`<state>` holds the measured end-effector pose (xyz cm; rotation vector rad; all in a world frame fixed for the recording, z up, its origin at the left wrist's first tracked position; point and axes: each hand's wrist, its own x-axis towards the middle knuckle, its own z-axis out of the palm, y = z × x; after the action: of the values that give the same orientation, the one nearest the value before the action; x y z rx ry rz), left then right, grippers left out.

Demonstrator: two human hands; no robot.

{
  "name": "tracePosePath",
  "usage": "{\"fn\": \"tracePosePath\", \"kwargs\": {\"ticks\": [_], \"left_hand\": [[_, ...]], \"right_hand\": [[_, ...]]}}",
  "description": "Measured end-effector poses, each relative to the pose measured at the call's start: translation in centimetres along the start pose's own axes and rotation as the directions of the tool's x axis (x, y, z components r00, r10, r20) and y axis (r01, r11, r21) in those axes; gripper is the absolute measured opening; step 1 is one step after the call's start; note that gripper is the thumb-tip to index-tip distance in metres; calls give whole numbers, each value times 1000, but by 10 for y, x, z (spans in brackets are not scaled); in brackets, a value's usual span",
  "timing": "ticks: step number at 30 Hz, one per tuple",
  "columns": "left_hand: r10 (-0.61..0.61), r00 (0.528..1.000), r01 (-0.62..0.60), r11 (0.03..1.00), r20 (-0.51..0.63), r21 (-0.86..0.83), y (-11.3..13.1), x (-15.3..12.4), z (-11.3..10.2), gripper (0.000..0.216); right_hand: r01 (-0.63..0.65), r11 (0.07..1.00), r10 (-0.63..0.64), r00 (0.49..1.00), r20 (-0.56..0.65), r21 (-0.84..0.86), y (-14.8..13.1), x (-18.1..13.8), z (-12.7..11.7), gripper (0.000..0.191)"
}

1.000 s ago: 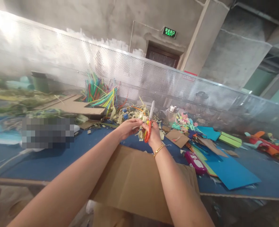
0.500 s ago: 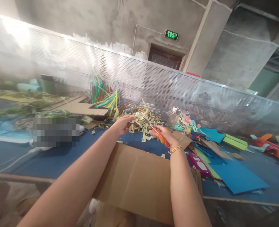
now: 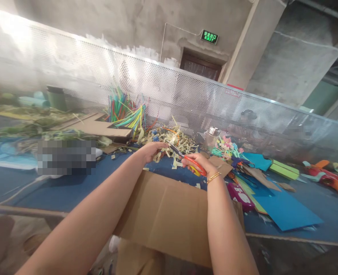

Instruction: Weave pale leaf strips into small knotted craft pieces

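Note:
My right hand (image 3: 196, 162) grips orange-handled scissors (image 3: 186, 157), blades pointing left toward my left hand. My left hand (image 3: 152, 149) pinches a pale yellow-green paper strip (image 3: 160, 154) at the blade tips. Both hands hover above the far edge of a flat brown cardboard sheet (image 3: 169, 217) lying on the blue table (image 3: 71, 191). A heap of pale paper scraps (image 3: 174, 139) lies just beyond my hands. A gold bracelet circles my right wrist.
Coloured straws (image 3: 123, 110) stand behind a cardboard piece (image 3: 100, 128) at back left. A small jar (image 3: 210, 137), paper flowers (image 3: 226, 149), blue and green sheets (image 3: 283, 210), a pink case (image 3: 239, 194) and an orange toy car (image 3: 326, 175) lie right. A perforated metal screen (image 3: 186, 99) walls the back.
The scissors swung from upright to lying flat, blades pointing left at the strip in my left hand. My right hand dropped and shifted right; the view drifted slightly.

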<state>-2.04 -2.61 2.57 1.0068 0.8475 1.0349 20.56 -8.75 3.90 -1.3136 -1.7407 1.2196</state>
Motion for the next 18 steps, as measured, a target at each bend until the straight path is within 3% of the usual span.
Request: {"fn": "tracePosePath", "kwargs": {"ticks": [6, 18], "left_hand": [[-58, 998, 57, 998, 20, 7, -5, 11, -8, 14], [-106, 994, 106, 994, 11, -12, -2, 9, -7, 10]], "right_hand": [[-28, 999, 28, 1000, 6, -20, 0, 1, 0, 28], [-44, 995, 43, 999, -13, -89, 3, 4, 2, 29]]}}
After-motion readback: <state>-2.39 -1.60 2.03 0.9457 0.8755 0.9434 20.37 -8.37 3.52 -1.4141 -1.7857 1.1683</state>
